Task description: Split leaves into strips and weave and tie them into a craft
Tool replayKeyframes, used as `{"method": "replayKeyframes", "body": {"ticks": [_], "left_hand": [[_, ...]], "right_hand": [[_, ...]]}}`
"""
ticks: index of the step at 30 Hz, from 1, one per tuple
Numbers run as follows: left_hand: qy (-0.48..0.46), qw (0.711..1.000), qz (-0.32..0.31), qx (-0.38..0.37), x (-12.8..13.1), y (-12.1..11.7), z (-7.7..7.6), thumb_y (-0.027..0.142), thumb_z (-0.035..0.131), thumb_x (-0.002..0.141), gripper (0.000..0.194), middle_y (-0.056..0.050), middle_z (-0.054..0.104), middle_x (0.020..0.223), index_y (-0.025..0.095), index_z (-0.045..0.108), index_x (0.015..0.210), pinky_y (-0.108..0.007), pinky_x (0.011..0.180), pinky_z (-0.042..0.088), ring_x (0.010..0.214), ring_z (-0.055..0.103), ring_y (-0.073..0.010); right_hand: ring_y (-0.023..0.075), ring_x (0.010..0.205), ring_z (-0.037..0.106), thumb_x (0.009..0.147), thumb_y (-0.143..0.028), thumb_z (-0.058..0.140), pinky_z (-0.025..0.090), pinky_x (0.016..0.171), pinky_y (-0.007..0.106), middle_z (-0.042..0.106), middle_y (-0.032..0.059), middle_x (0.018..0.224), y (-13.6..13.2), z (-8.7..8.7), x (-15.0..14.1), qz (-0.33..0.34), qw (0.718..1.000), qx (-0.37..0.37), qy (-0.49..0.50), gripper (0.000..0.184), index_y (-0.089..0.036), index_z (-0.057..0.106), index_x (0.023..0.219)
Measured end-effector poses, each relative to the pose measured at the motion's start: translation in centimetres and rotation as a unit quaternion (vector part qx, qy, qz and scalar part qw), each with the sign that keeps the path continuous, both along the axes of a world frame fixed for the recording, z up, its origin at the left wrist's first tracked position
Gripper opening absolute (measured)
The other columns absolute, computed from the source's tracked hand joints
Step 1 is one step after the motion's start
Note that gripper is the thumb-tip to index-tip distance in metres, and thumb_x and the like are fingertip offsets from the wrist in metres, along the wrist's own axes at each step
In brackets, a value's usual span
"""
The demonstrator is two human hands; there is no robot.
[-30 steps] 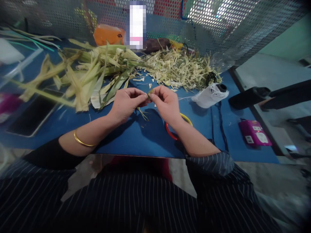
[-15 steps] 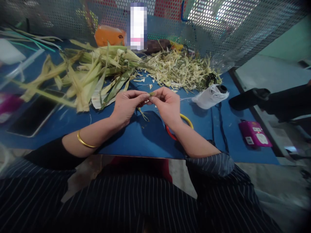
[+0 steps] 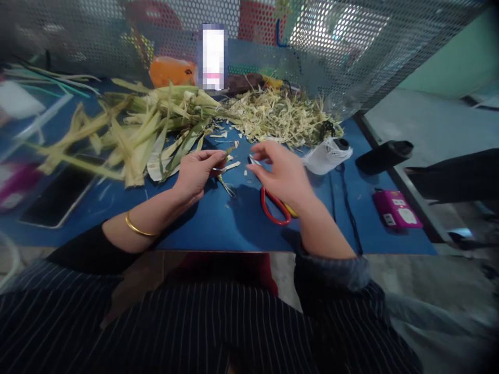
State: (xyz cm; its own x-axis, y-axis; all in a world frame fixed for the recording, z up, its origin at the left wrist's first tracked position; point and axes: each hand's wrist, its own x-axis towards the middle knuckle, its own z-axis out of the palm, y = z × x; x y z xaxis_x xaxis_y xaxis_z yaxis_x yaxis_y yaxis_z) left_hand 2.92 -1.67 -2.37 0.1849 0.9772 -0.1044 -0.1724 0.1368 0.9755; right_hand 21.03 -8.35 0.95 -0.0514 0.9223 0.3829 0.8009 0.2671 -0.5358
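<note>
Clothing (image 3: 202, 322), dark with pale pinstripes, is filling the nearest part of the view, and a gold bangle (image 3: 134, 228) is circling the left forearm. Just beyond, a blue table (image 3: 218, 236) is stretching across. On its right part a purple socket box (image 3: 397, 210) is lying near two dark cords (image 3: 348, 200); at the left, a dark phone (image 3: 58, 195) is lying flat.

Near the table's middle, scissors (image 3: 279, 222) with red and yellow handles are showing beneath the right hand (image 3: 283, 174). Its thumb and forefinger are standing apart, with a blade tip showing between them; whether the hand is gripping the scissors, I cannot tell. The left hand (image 3: 197, 174) is pinching a small greenish piece of husk (image 3: 230, 151) between thumb and forefinger, above the table. Thin strands (image 3: 226, 185) are trailing below the left hand, and I cannot tell what they are joined to. Pale scraps (image 3: 233, 165) are lying between the two hands.

Farther off to the right, a white spool of thread (image 3: 327, 157) is resting near a black cylinder (image 3: 384, 157). Behind the hands, long husk strips (image 3: 134, 135) are sprawling over the left side, and a heap of shredded husk (image 3: 280, 115) is spreading beside them. Behind those, an orange packet (image 3: 171, 71) is sitting before a perforated screen (image 3: 346, 31).
</note>
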Motion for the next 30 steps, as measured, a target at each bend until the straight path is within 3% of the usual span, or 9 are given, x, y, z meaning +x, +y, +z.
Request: {"method": "replayKeyframes", "body": {"ticks": [3,5,8,12,17,21,23,26,30], "left_hand": [[0.005,1.0,-0.011,-0.004,-0.2,0.3,0.0,0.032,0.078,0.068,0.015,-0.003,0.07,0.068,0.019,0.073,0.072,-0.025,0.06,0.051,0.06,0.063,-0.0113],[0.01,1.0,-0.018,-0.002,-0.1,0.1,0.0,0.033,0.079,0.067,0.016,-0.005,0.071,0.069,0.018,0.073,0.072,-0.026,0.06,0.051,0.061,0.064,-0.0122],[0.021,0.999,-0.034,-0.001,0.2,-0.3,0.1,0.033,0.08,0.066,0.018,-0.006,0.071,0.068,0.018,0.073,0.071,-0.025,0.056,0.05,0.06,0.065,-0.0132],[0.02,0.998,-0.054,-0.007,0.3,-0.5,0.1,0.031,0.081,0.066,0.018,-0.007,0.072,0.07,0.016,0.073,0.073,-0.025,0.054,0.05,0.06,0.065,-0.0133],[-0.004,0.997,-0.069,-0.027,-0.1,0.2,-0.2,0.032,0.081,0.066,0.021,-0.009,0.074,0.077,0.015,0.072,0.076,-0.023,0.053,0.05,0.062,0.067,-0.0134],[-0.021,0.996,-0.068,-0.053,-0.1,0.4,-0.2,0.027,0.076,0.073,0.015,-0.008,0.074,0.078,0.014,0.071,0.078,-0.021,0.053,0.05,0.061,0.066,-0.0111],[-0.032,0.995,-0.072,-0.066,-0.1,0.2,0.0,0.024,0.073,0.076,0.012,-0.006,0.073,0.075,0.013,0.071,0.079,-0.02,0.054,0.049,0.061,0.065,-0.0101],[-0.055,0.993,-0.077,-0.076,0.1,-0.2,0.4,0.021,0.069,0.08,0.008,-0.005,0.071,0.073,0.012,0.07,0.078,-0.019,0.053,0.048,0.062,0.065,-0.0092],[-0.072,0.991,-0.073,-0.081,0.2,-0.6,0.8,0.018,0.067,0.082,0.008,-0.003,0.069,0.07,0.011,0.069,0.077,-0.019,0.053,0.048,0.06,0.064,-0.0085]], "right_hand": [[0.0267,0.087,0.062,0.083,-0.031,0.062,0.044,0.07,0.036,0.066,0.0124,0.098,-4.0,0.8,2.2,-0.108,0.972,-0.087,-0.19,0.025,-0.016,0.06,0.103],[0.0277,0.083,0.062,0.083,-0.037,0.06,0.043,0.066,0.035,0.065,0.0131,0.095,-6.3,0.1,2.8,-0.125,0.945,-0.169,-0.251,0.028,-0.015,0.06,0.101],[0.0287,0.086,0.061,0.083,-0.03,0.056,0.042,0.068,0.035,0.063,0.015,0.097,-8.0,-1.7,2.6,-0.135,0.929,-0.189,-0.288,0.03,-0.013,0.058,0.107],[0.0284,0.083,0.063,0.078,-0.02,0.052,0.042,0.066,0.034,0.065,0.0159,0.098,-7.2,-2.4,2.2,-0.144,0.927,-0.194,-0.286,0.043,-0.011,0.054,0.12],[0.0288,0.087,0.066,0.072,-0.022,0.059,0.045,0.069,0.033,0.069,0.0157,0.107,-5.7,-1.8,4.2,-0.117,0.938,-0.251,-0.207,0.066,-0.014,0.046,0.136],[0.0258,0.092,0.066,0.075,-0.03,0.063,0.048,0.078,0.035,0.071,0.0105,0.105,-6.1,-3.3,5.5,-0.129,0.959,-0.245,-0.055,0.054,-0.018,0.057,0.127],[0.0222,0.085,0.065,0.077,-0.034,0.064,0.05,0.077,0.034,0.07,0.0078,0.099,-6.8,-4.1,4.9,-0.093,0.973,-0.203,0.056,0.056,-0.018,0.053,0.13],[0.0191,0.083,0.064,0.075,-0.041,0.068,0.052,0.077,0.031,0.067,0.0054,0.096,-7.7,-4.6,2.9,-0.021,0.969,-0.161,0.185,0.056,-0.019,0.052,0.124],[0.0167,0.078,0.06,0.071,-0.042,0.074,0.051,0.076,0.03,0.063,0.0024,0.091,-7.9,-4.1,0.3,-0.029,0.981,-0.131,0.138,0.058,-0.022,0.052,0.12]]}}
